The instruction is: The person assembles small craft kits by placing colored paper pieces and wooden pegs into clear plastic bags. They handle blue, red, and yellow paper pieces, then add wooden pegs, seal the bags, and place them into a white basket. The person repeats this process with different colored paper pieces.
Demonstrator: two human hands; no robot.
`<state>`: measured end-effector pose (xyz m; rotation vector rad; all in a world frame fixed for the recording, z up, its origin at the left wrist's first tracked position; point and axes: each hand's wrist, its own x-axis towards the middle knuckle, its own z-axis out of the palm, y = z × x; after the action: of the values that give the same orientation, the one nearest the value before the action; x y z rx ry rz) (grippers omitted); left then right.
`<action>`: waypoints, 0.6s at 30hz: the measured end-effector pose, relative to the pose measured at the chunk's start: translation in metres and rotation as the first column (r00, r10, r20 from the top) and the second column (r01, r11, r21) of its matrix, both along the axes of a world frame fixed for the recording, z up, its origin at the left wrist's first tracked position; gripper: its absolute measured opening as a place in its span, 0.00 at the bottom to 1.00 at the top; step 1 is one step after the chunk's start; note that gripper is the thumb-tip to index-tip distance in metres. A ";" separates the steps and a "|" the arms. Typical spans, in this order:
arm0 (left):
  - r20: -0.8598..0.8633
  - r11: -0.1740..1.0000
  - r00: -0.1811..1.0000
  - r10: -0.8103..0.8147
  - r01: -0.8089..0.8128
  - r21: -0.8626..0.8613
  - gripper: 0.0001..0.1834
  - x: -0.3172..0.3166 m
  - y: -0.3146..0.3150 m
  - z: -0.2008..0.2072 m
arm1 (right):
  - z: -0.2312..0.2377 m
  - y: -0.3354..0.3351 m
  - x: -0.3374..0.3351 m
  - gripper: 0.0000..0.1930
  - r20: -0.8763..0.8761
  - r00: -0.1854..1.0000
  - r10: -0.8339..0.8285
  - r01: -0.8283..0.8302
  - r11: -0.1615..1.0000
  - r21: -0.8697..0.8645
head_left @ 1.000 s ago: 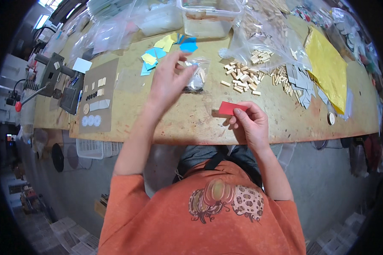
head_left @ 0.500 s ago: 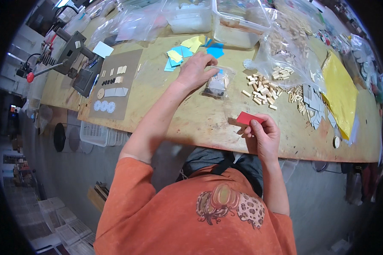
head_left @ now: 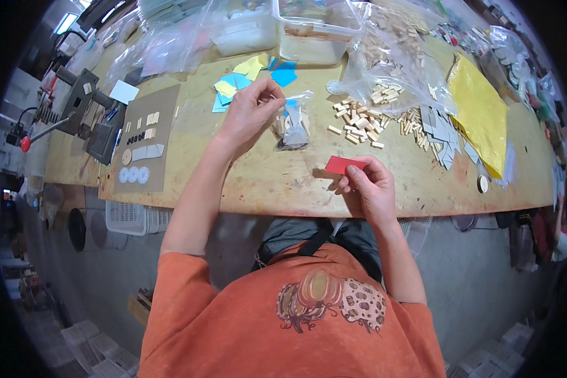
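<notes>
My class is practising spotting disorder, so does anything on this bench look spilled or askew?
Yes. On the right, wooden blocks lie jumbled by a clear bag, as if spilled, and grey cards overlap at odd angles; pieces on the brown board sit in rows. The red card in the right hand shows no damage.

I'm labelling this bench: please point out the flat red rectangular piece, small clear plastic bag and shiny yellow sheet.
Flat red rectangular piece (head_left: 337,165): head view, uncovered left part.
Small clear plastic bag (head_left: 295,133): head view, lower middle.
Shiny yellow sheet (head_left: 481,114): head view, middle.
</notes>
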<state>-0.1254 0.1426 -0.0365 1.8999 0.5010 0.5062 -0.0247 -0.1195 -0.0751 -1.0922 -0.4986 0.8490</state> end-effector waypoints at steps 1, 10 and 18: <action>0.027 1.000 1.000 0.005 -0.005 -0.005 0.04 -0.003 -0.004 0.000 | 0.001 0.000 0.001 0.04 -0.012 1.000 0.009 -0.009 1.000 -0.011; 0.226 0.850 0.963 -0.149 0.008 0.526 0.08 -0.034 -0.051 0.036 | 0.079 0.023 0.010 0.07 0.819 0.566 0.094 -0.145 0.989 -0.013; 0.255 0.880 0.941 -0.221 0.080 0.468 0.09 -0.042 -0.066 0.026 | 0.070 0.033 0.012 0.10 0.925 0.342 0.162 -0.160 0.981 -0.112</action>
<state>-0.1673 0.0765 -0.0107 2.2281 0.0228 0.8492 -0.0126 -0.0867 -0.0049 -1.5022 -1.6239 0.2705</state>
